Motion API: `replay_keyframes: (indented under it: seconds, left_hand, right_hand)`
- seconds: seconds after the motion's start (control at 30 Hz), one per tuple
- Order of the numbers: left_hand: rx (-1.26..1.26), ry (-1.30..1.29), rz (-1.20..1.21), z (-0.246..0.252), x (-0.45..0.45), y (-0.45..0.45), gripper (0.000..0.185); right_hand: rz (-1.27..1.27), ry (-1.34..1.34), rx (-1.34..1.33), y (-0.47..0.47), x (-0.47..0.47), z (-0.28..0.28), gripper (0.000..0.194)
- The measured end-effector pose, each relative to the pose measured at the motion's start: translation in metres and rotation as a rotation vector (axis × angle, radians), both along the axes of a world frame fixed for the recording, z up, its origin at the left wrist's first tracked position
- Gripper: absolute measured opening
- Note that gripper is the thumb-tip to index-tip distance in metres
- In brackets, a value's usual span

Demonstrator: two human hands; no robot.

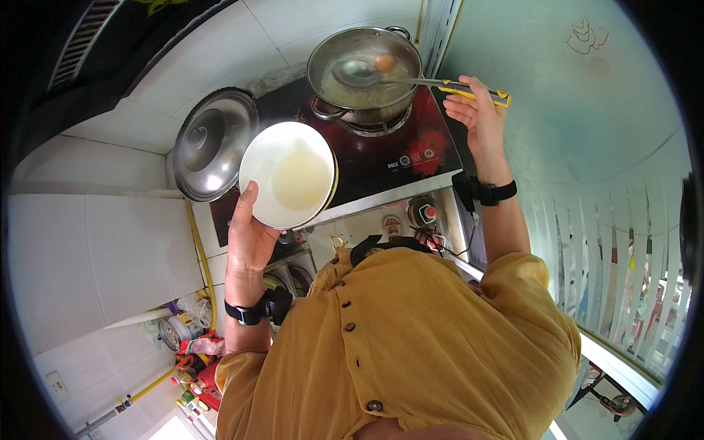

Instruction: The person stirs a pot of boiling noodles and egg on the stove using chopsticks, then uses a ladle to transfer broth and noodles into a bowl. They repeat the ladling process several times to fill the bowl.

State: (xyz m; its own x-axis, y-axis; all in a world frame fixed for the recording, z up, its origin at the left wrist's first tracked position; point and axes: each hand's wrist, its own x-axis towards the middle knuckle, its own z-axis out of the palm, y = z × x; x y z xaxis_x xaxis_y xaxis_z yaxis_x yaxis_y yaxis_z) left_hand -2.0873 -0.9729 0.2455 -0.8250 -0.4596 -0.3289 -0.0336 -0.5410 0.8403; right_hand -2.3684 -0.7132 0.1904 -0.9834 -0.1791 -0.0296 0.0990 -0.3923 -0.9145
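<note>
My left hand [250,228] holds a white bowl [261,170] by its rim, thumb inside the near edge; a little pale, clear liquid lies in it. My right hand [478,113] grips the yellow-trimmed handle of a metal ladle [357,74], its bowl down in a stainless steel pot [324,60]. The pot stands on a burner of the glass-topped gas stove [374,159]. Inside it are cloudy liquid and a brown egg [385,63], just right of the ladle's bowl. The held bowl is over the stove, to the lower left of the pot.
A domed metal lid [212,146] leans against the tiled wall at the stove's left. A frosted glass panel [550,121] stands close on the right. Below the stove edge are bottles [426,213] and stored dishes. A yellow gas hose [203,264] runs down at the left.
</note>
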Motion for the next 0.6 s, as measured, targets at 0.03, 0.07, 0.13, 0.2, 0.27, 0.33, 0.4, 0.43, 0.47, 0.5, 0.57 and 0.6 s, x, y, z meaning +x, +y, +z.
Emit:
replay_keyframes:
  seconds: [0.03, 0.07, 0.13, 0.2, 0.27, 0.33, 0.4, 0.43, 0.47, 0.5, 0.57, 0.6]
  left_hand:
    - [-0.002, -0.005, -0.007, -0.0001, 0.0001, -0.0013, 0.058]
    - [-0.01, 0.008, -0.024, 0.0, 0.0001, -0.0019, 0.058]
    - [-0.01, -0.009, -0.016, 0.002, 0.0075, -0.0013, 0.059]
    - [-0.019, -0.009, -0.025, 0.0019, 0.008, -0.0022, 0.059]
    - [-0.027, 0.003, -0.049, 0.0021, 0.0079, -0.0031, 0.059]
    - [-0.039, -0.006, -0.062, 0.0029, 0.007, -0.0036, 0.06]
    - [-0.044, -0.013, -0.054, 0.0036, 0.0065, -0.0027, 0.06]
    - [-0.045, -0.02, -0.034, 0.0037, 0.007, -0.001, 0.06]
    - [-0.044, -0.013, -0.021, 0.0043, 0.0051, -0.0016, 0.06]
    - [-0.047, -0.027, -0.013, 0.0048, 0.0053, -0.001, 0.061]
    - [-0.05, -0.014, -0.023, 0.0057, 0.0049, -0.0007, 0.062]
    - [-0.041, -0.019, -0.033, 0.0064, 0.0053, -0.0011, 0.064]
  right_hand:
    - [-0.015, -0.029, 0.01, 0.0004, 0.002, 0.0009, 0.033]
    - [-0.016, -0.033, 0.01, 0.0002, 0.0007, 0.0003, 0.033]
    - [-0.015, -0.032, 0.008, 0.0009, 0.0031, 0.0009, 0.033]
    - [-0.014, -0.026, 0.005, 0.0018, 0.0055, 0.0018, 0.033]
    - [-0.009, -0.022, 0.006, 0.0022, 0.0065, 0.0024, 0.033]
    - [-0.007, -0.021, 0.006, 0.0022, 0.0061, 0.0027, 0.033]
    - [-0.015, -0.039, 0.014, 0.0017, 0.0051, 0.0029, 0.033]
    - [-0.004, -0.023, 0.007, 0.002, 0.0054, 0.0027, 0.033]
    - [-0.001, -0.024, 0.007, 0.001, 0.0039, 0.003, 0.033]
    - [0.008, -0.007, -0.001, 0.0012, 0.0044, 0.003, 0.033]
    - [0.002, -0.019, 0.007, 0.0009, 0.0042, 0.0033, 0.033]
    - [0.002, -0.016, 0.01, 0.0009, 0.0044, 0.0034, 0.033]
